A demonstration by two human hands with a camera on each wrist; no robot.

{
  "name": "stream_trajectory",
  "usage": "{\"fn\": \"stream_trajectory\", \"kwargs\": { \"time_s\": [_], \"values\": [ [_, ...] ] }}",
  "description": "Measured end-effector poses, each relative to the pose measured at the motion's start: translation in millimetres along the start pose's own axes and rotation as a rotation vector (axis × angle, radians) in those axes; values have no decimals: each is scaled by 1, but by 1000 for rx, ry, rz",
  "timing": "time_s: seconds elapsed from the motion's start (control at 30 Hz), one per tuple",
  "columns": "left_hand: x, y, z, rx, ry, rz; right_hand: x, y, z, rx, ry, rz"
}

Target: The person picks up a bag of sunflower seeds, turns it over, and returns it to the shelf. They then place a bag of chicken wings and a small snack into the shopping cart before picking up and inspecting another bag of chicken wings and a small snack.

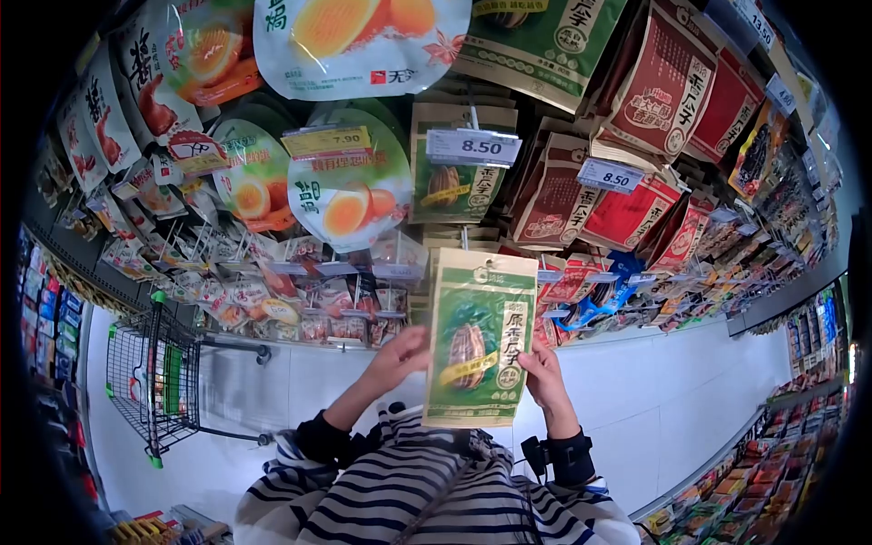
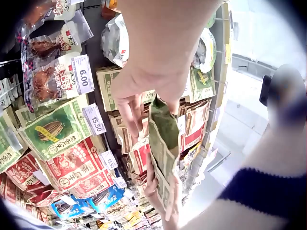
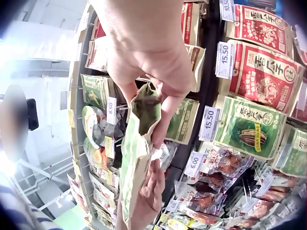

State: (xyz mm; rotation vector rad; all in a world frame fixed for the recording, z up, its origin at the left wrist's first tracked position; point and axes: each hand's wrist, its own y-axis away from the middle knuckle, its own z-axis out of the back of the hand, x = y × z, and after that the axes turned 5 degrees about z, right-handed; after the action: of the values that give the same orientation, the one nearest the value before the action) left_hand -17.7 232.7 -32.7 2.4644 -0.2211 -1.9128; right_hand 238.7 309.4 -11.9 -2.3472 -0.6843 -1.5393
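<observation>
A green and kraft-paper bag of sunflower seeds (image 1: 481,341) stands upright in front of the person's chest, its printed front toward the head camera. The right hand (image 1: 547,377) pinches its right edge, thumb in front and fingers behind. In the right wrist view, that hand (image 3: 151,72) grips the side of the bag (image 3: 132,163). At the bag's left edge is the left hand (image 1: 397,363), fingers loosely extended beside it. In the left wrist view, the left hand's fingers (image 2: 129,112) are spread away from the bag (image 2: 164,139), not curled round it.
Hanging snack bags crowd the shelf ahead, with similar green seed bags (image 1: 459,186) and red ones (image 1: 658,100) behind price tags (image 1: 472,147). A black wire shopping cart (image 1: 154,381) stands on the white floor (image 1: 618,436) at left. More stocked shelves (image 1: 754,481) run behind at right.
</observation>
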Motion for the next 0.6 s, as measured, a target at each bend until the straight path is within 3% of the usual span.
{"fn": "stream_trajectory", "kwargs": {
  "time_s": [0.2, 0.37, 0.6],
  "values": [
    [-8, -28, 1, 93, 76, -7, 12, -12, 13, -117, -8, -24],
    [-14, -34, -10, -65, -8, 131, 12, -22, 16, -126, -14, -56],
    [-15, -34, -8, -61, 97, 77, 13, -31, 15, -98, 13, -62]
  ]
}}
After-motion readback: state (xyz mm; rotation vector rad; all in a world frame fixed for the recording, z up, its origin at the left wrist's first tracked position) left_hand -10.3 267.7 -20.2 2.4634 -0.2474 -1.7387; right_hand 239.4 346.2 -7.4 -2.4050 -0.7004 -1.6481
